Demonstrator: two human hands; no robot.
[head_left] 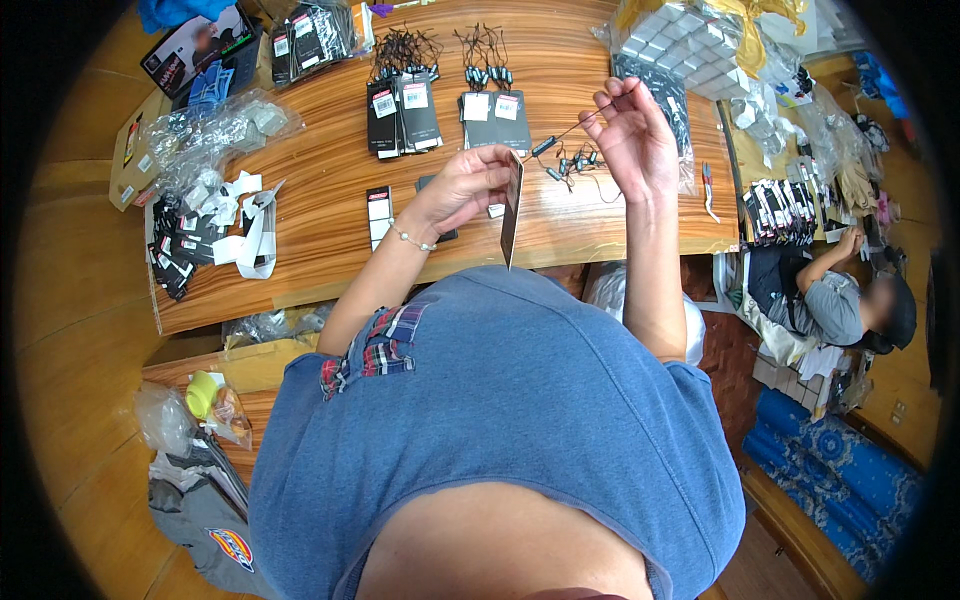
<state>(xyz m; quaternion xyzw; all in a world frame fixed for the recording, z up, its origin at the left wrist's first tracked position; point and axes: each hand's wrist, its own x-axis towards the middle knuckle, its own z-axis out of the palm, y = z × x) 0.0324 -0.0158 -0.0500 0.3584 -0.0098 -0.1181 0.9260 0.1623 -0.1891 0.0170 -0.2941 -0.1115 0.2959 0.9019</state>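
Observation:
My left hand [470, 188] grips a dark hang tag [512, 215], seen almost edge-on in front of my body. Raised to its right, my right hand [640, 150] pinches the end of a thin black cord [583, 123] between thumb and fingertips. The cord slants down to a small dark plastic toggle [543, 146] close to the tag's top edge; whether it passes through the tag is too small to tell. Several more corded toggles [575, 163] lie loose on the table between my hands. Beneath my left hand, another dark tag [447, 232] is partly hidden.
Stacked black tags [403, 115] and grey tags [495, 125] with cords lie at the table's far side. White paper strips [258, 235] and black labels [180, 250] are piled left. Red-handled snips [709, 190] rest near the right edge. A co-worker [840, 300] sits further right.

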